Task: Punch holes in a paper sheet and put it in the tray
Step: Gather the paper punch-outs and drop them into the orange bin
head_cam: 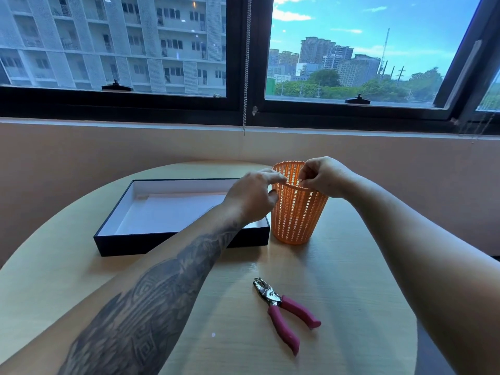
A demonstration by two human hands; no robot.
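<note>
A black tray (173, 240) with a white inside lies at the left middle of the round table. A white paper sheet (173, 209) lies flat in it. The hole punch (284, 309), metal with pink handles, rests on the table near me, with no hand on it. Both hands are at the rim of an orange perforated basket (295, 217) that stands just right of the tray. My left hand (254, 197) pinches the near left rim between thumb and fingers. My right hand (322, 175) curls its fingers over the right rim.
The light wooden table (351, 266) is round, and its far edge sits close to a beige wall under a dark-framed window. A blind chain (245, 77) hangs down the middle of the window.
</note>
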